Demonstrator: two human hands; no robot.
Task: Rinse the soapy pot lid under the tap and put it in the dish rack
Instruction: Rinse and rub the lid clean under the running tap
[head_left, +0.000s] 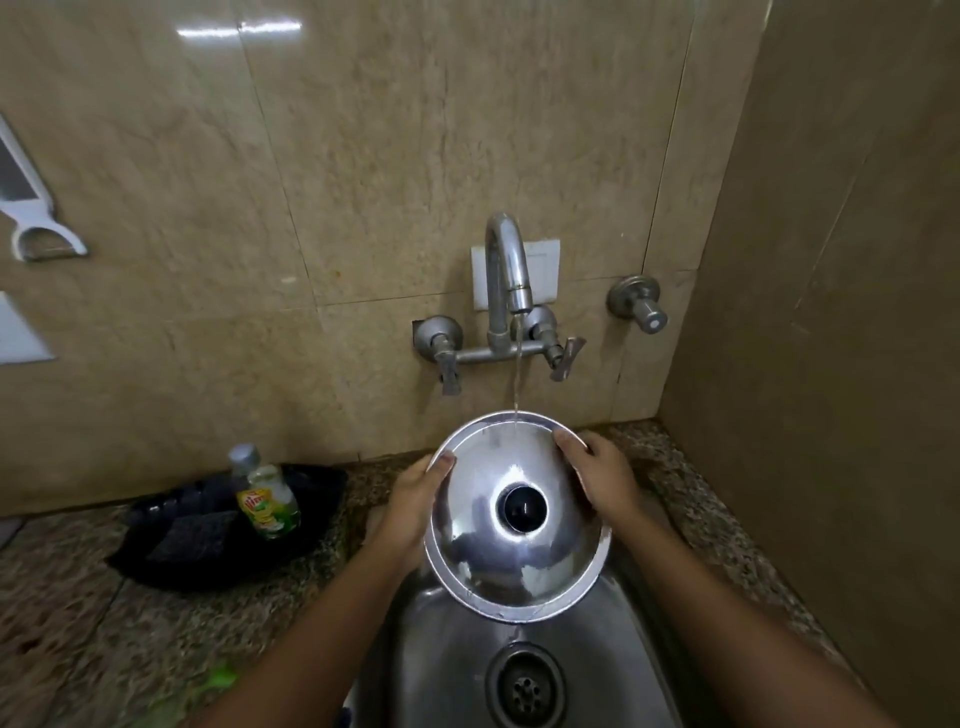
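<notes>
At frame centre, left hand (415, 499) and right hand (602, 480) clamp the tilted pot lid (514, 525) under the tap (511, 270), so water sheets off into the sink (447, 670).

A round stainless-steel pot lid (519, 519) with a black knob (521, 506) at its centre is held tilted above a steel sink (447, 660), its domed top facing the camera. A thin stream of water (517, 374) from the wall-mounted chrome tap (506, 270) strikes the lid's far rim. The polished surface is wet and reflective. No dish rack can be made out.
</notes>
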